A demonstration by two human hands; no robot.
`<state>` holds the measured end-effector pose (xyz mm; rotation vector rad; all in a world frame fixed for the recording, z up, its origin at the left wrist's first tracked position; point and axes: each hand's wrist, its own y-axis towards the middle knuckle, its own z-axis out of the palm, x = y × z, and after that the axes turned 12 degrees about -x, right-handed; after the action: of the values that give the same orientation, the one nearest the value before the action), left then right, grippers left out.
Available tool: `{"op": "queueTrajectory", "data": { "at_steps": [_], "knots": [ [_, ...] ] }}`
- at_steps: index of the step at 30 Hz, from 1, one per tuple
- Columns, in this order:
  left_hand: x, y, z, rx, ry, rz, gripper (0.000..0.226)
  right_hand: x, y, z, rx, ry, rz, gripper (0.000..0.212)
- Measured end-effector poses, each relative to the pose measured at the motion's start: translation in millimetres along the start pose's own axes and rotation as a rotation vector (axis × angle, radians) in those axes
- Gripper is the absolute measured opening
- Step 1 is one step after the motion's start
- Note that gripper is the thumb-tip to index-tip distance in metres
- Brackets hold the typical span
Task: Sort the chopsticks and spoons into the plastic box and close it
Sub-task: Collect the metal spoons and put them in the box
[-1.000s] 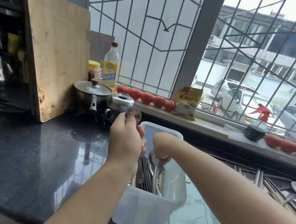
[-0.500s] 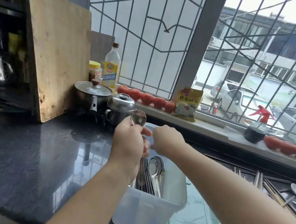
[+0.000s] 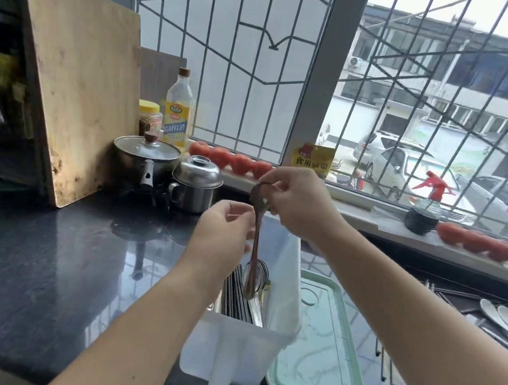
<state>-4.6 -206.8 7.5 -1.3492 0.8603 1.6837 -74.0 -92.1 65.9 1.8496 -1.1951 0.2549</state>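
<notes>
Dangling from the right hand [image 3: 294,202], fingers pinching its bowl end, the spoon [image 3: 255,246] hangs near-vertical, handle tip down inside the box [image 3: 280,309]. Left hand [image 3: 222,234] sits just beside the shaft, fingers loosely curled, gripping nothing. Straight down looks like the way in.

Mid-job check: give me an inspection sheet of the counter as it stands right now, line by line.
Surface: dark glossy stone counter, reflective.
Job's things: white plastic box open, chopsticks and spoons inside; metal spoon hanging bowl-up over it; green lid lying to its right; loose chopsticks and white spoons further right.
Clutter: lidded pot, steel lidded mug, bottle, jar, cutting board leaning.
Grippers: right hand pinches the spoon's bowl; left hand loosely curled beside the handle, contact unclear.
Cables: nothing seen.
Surroundings: barred window, tomatoes and spray bottle on the sill.
</notes>
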Motion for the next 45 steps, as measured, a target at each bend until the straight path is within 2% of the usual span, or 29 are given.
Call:
{"op": "queueTrajectory", "data": {
  "at_steps": [2, 3, 5, 7, 8, 10, 12, 14, 17, 20, 22, 24, 26, 27, 30, 33, 37, 40, 42, 45],
  "knots": [
    [0.1, 1.2, 0.4, -0.068, 0.015, 0.075, 0.019, -13.3, 18.0, 1.9, 0.036, -0.166, 0.087, 0.015],
    [-1.4, 1.1, -0.1, -0.094, -0.033, 0.106, 0.021, -19.2, 23.2, 8.3, 0.167, -0.319, 0.095, 0.017],
    [-3.6, 2.0, -2.0, -0.140, -0.139, 0.153, 0.022, -26.1, 21.1, 30.3, 0.538, -0.557, 0.142, 0.019],
    [-4.3, 2.5, -3.3, -0.185, -0.212, 0.162, 0.022, -32.3, 12.4, 56.4, 0.767, -0.794, 0.113, 0.012],
    [-4.2, 3.2, -3.9, -0.212, -0.239, 0.152, 0.022, -35.3, 8.3, 66.4, 0.807, -0.901, 0.054, 0.005],
    [-3.2, 5.5, -5.4, -0.263, -0.292, 0.109, 0.020, -44.9, 3.3, 81.5, 0.786, -1.007, -0.003, 0.027],
    [-2.8, 6.6, -7.7, -0.290, -0.337, 0.066, 0.019, -49.6, 0.9, 87.8, 0.776, -0.994, 0.041, 0.032],
    [-1.8, 8.4, -9.1, -0.301, -0.348, 0.051, 0.018, -51.1, 0.0, 89.3, 0.783, -0.994, 0.070, 0.027],
    [-0.3, 9.4, -8.2, -0.302, -0.317, 0.057, 0.019, -50.3, 1.3, 89.2, 0.714, -1.007, -0.021, 0.004],
    [-0.4, 7.7, -7.6, -0.283, -0.263, 0.066, 0.020, -44.8, 1.4, 85.5, 0.589, -0.995, -0.157, 0.006],
    [-1.6, 4.2, -6.8, -0.261, -0.208, 0.093, 0.018, -36.8, -2.9, 77.0, 0.496, -0.964, -0.185, 0.007],
    [-4.2, -2.4, -5.6, -0.252, -0.136, 0.173, 0.017, -28.7, -11.9, 59.9, 0.356, -0.825, -0.191, 0.012],
    [-9.6, -9.6, -3.5, -0.270, -0.048, 0.314, 0.019, -21.7, -29.2, 31.2, 0.174, -0.643, -0.204, 0.005],
    [-14.6, -14.7, -0.6, -0.278, -0.013, 0.386, 0.020, -21.1, -40.6, 14.5, 0.090, -0.572, -0.212, 0.007],
    [-34.0, -37.4, 14.5, -0.216, -0.048, 0.489, 0.024, -32.0, -81.0, -35.2, -0.099, -0.380, -0.138, 0.015],
    [-32.7, -81.5, 56.5, 0.006, -0.061, 0.497, 0.023, -73.8, -133.3, -80.7, -0.163, -0.313, 0.024, 0.016],
    [39.4, -146.1, 126.2, 0.312, 0.217, 0.389, 0.023, -153.0, -209.6, -128.7, -0.218, -0.360, 0.218, 0.019],
    [112.3, -172.6, 158.6, 0.386, 0.458, 0.337, 0.027, -206.0, -258.5, -165.2, -0.274, -0.398, 0.276, 0.019],
    [147.5, -182.4, 173.1, 0.388, 0.557, 0.423, 0.025, -235.2, -277.8, -190.4, -0.359, -0.424, 0.293, 0.013],
    [175.4, -180.7, 194.7, 0.357, 0.717, 0.765, 0.015, -270.8, -290.2, -221.6, -0.500, -0.480, 0.372, 0.006]
  ]
}}
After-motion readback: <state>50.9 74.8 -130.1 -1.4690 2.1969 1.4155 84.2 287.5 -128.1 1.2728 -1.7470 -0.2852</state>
